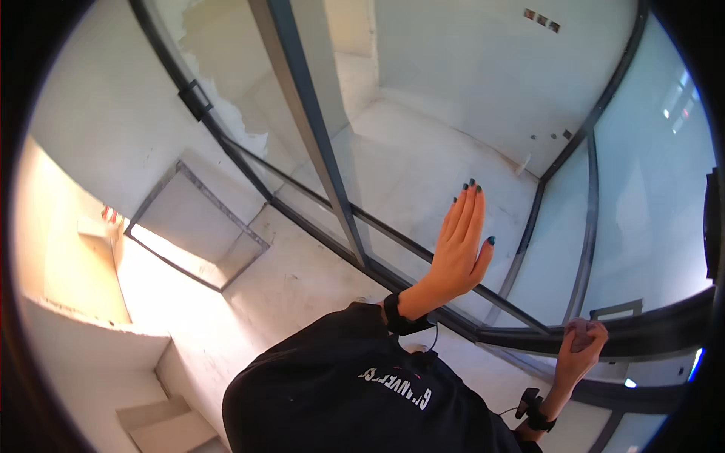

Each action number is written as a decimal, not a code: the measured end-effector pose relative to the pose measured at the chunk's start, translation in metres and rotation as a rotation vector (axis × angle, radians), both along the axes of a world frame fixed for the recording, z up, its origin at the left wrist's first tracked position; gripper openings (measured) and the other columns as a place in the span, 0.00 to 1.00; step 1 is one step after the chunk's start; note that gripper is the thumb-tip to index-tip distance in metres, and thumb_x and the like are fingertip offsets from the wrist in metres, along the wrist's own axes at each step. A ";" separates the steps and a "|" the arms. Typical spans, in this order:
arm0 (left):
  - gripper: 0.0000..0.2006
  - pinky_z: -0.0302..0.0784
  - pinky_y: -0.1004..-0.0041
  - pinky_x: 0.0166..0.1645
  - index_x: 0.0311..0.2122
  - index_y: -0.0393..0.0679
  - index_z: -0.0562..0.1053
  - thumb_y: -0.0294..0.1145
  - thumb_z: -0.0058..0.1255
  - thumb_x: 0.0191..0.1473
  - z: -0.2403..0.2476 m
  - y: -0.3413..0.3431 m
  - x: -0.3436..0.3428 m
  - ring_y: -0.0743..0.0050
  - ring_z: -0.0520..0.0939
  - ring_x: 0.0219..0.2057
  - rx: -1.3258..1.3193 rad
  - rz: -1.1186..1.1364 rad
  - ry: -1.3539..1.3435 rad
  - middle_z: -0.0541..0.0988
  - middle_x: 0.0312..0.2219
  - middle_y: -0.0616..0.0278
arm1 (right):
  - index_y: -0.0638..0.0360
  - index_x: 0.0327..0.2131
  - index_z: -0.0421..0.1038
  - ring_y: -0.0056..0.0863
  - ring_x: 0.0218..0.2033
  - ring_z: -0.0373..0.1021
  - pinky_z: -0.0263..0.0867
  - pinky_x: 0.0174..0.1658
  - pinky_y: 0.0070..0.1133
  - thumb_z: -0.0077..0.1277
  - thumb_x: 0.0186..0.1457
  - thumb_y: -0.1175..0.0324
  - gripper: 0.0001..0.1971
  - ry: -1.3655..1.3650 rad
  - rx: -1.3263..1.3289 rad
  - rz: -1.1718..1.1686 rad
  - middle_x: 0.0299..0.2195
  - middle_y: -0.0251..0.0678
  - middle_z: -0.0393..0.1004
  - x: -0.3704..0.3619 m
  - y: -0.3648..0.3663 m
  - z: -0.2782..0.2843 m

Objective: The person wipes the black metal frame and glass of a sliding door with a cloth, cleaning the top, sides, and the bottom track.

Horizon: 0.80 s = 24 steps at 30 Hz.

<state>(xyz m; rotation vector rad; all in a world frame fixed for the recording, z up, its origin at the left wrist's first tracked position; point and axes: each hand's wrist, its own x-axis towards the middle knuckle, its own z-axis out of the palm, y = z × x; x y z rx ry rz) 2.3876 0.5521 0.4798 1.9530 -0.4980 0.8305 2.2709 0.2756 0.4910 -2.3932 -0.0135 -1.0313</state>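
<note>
Brownish-pink lump (580,333) sits in the right hand (578,364) at the lower right, its lower part hidden by the fingers, so its full outline and material are hard to make out. What shows is rounded and dull, a little darker than the skin around it. The fingers are curled and closed around it.

Nearest is a black shirt (325,392) with white lettering, cut off by the lower edge, which also hides most of the right forearm. Black bands circle both wrists.

The left hand (455,257) is raised flat and grips nothing, its four fingers close together and the thumb apart, nails dark green. Its palm faces away and is hidden; whether it touches glass cannot be told.

Beyond the hands runs a dark metal frame (321,155), bent by the lens, and to the right are pale glass panes (649,166) with reflections. A grey-edged panel (192,219) stands at the left. Farthest is a pale wall (491,72) with three small wall boxes (542,20).
</note>
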 end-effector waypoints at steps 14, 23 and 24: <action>0.43 0.37 0.57 0.64 0.59 0.26 0.42 0.40 0.50 0.48 -0.025 -0.050 0.037 0.45 0.45 0.62 0.290 0.618 0.353 0.44 0.60 0.38 | 0.68 0.52 0.62 0.30 0.28 0.70 0.66 0.27 0.20 0.46 0.39 0.78 0.29 -0.005 -0.288 -0.098 0.56 0.48 0.58 0.069 0.022 0.025; 0.41 0.40 0.58 0.64 0.59 0.23 0.41 0.59 0.18 0.58 -0.054 -0.067 0.050 0.41 0.46 0.62 0.229 0.678 -0.002 0.44 0.59 0.33 | 0.66 0.49 0.66 0.19 0.18 0.62 0.59 0.19 0.15 0.48 0.39 0.75 0.26 -0.082 -0.433 -0.166 0.54 0.42 0.62 0.060 0.003 0.014; 0.41 0.41 0.58 0.64 0.58 0.23 0.41 0.58 0.19 0.58 -0.059 -0.068 0.049 0.40 0.47 0.61 0.227 0.683 -0.008 0.44 0.59 0.32 | 0.66 0.48 0.67 0.19 0.17 0.62 0.58 0.19 0.15 0.48 0.40 0.75 0.26 -0.069 -0.437 -0.170 0.54 0.42 0.62 0.059 0.002 0.009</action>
